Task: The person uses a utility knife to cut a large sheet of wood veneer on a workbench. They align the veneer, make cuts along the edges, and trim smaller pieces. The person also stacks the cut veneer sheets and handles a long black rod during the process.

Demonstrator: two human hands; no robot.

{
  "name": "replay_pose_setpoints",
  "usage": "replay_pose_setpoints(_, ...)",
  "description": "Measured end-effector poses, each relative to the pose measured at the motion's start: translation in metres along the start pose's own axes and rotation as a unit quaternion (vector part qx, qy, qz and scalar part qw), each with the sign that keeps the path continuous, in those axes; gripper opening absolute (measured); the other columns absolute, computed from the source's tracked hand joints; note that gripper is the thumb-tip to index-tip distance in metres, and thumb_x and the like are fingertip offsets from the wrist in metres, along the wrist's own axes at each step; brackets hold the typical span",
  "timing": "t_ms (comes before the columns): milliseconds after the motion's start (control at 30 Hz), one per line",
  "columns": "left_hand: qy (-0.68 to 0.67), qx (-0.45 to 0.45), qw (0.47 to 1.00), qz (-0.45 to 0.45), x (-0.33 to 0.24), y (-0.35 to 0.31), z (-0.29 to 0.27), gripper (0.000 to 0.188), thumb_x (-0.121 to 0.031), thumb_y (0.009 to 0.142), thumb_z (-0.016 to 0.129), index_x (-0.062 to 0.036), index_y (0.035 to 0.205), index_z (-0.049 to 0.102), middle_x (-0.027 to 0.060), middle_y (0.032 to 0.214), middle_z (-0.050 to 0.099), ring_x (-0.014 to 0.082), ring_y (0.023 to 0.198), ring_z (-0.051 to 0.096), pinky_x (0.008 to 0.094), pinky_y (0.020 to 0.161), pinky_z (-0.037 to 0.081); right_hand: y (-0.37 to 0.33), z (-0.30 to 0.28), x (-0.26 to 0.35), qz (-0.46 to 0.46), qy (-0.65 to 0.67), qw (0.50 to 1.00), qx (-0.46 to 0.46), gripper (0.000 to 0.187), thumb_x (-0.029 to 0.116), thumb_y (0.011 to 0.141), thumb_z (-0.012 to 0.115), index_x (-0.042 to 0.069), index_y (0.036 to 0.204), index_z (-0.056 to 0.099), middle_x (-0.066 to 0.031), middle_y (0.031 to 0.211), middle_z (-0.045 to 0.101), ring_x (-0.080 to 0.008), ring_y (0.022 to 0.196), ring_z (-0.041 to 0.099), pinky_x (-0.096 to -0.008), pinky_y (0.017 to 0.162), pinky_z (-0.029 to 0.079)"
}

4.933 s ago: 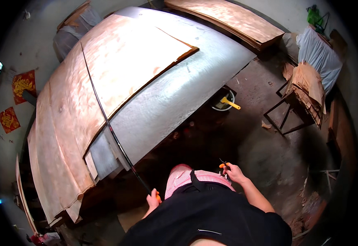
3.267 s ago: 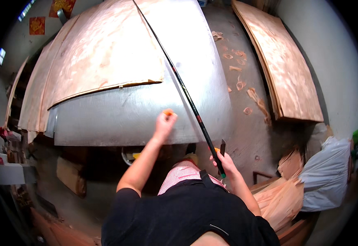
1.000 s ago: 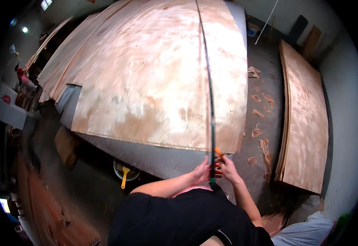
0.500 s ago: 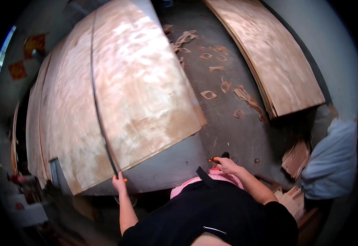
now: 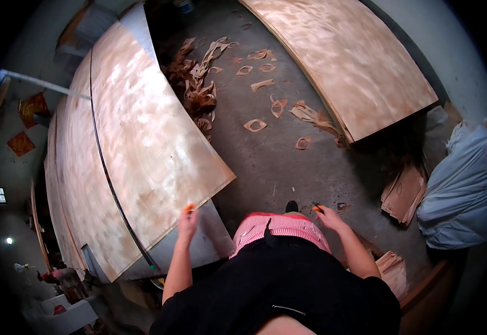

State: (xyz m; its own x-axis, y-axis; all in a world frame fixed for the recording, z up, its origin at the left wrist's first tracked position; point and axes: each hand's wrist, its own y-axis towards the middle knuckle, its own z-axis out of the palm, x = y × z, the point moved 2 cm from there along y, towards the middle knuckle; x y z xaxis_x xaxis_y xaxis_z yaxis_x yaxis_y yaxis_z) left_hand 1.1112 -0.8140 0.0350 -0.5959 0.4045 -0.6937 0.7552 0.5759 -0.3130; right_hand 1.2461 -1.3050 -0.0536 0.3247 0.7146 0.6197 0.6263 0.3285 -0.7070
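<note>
Orange shows at the fingertips of the left hand (image 5: 187, 222), which pinches a small orange piece (image 5: 188, 207) at the near edge of the top veneer sheet (image 5: 143, 145). At three o'clock from it, the right hand (image 5: 328, 215) is closed on a small orange-handled tool (image 5: 317, 207). A long black straightedge (image 5: 109, 178) lies across the sheet, toward nine o'clock. Best practice, I judge: steady the sheet edge before working on it.

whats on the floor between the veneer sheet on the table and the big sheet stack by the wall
In the head view, leaf-shaped veneer offcuts lie scattered on bare concrete floor between veneer sheet and stack.
</note>
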Motion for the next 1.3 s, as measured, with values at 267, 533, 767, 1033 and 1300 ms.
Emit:
replay_pose_setpoints(267,0.283,0.14,0.947,0.058,-0.11,0.078,0.048,0.03,-0.032,0.08,0.054,-0.009,0.099,0.059,0.011,0.094,0.058,0.0267,0.087,0.056,0.0347,0.075,0.045,-0.017,-0.035,-0.089,0.175,0.281,0.941,-0.07,0.03,0.025,0.09,0.038,0.005,0.107,0.053,-0.006,0.074,0.062,-0.0068,0.046,0.044,-0.0205,0.04,0.035)
replay_pose_setpoints(533,0.123,-0.011,0.989,0.078,-0.079,0.256,0.04,0.027,-0.025,0.082,0.055,-0.0025,0.096,0.06,0.0144,0.087,0.063,0.0234,0.08,0.061,0.0306,0.071,0.047,0.071,-0.067,0.001,0.169,0.231,0.956,-0.066,0.029,0.024,0.089,0.04,0.005,0.105,0.054,-0.0052,0.074,0.062,-0.0071,0.047,0.045,-0.0212,0.041,0.036)
replay_pose_setpoints(767,-0.334,0.083,0.914,-0.216,-0.036,0.32,0.087,0.029,-0.032,0.086,0.05,-0.0066,0.1,0.054,0.0044,0.087,0.063,0.0098,0.066,0.056,0.0199,0.058,0.043,0.184,-0.129,0.14,0.034,0.109,0.993,-0.034,0.027,0.021,0.09,0.041,0.002,0.105,0.053,-0.0054,0.071,0.06,-0.0087,0.049,0.047,-0.0221,0.047,0.04)
replay_pose_setpoints(1033,-0.285,0.012,0.918,-0.274,-0.057,0.36,0.128,0.038,-0.04,0.083,0.052,-0.0064,0.102,0.054,0.0002,0.078,0.057,0.007,0.062,0.05,0.0223,0.053,0.042,0.285,-0.16,0.254,-0.022,0.027,0.999,0.016,0.026,0.022,0.089,0.041,0.002,0.104,0.052,-0.0049,0.072,0.06,-0.01,0.054,0.051,-0.0239,0.051,0.042)
replay_pose_setpoints(1300,-0.312,0.021,0.921,-0.231,-0.109,0.465,0.083,0.041,-0.037,0.086,0.047,-0.0043,0.11,0.05,0.0037,0.099,0.058,0.0104,0.082,0.053,0.0239,0.068,0.044,0.436,-0.167,0.364,-0.052,0.038,0.996,0.068,0.026,0.021,0.089,0.042,-0.001,0.099,0.051,-0.0079,0.071,0.061,-0.0138,0.06,0.058,-0.0263,0.053,0.045)
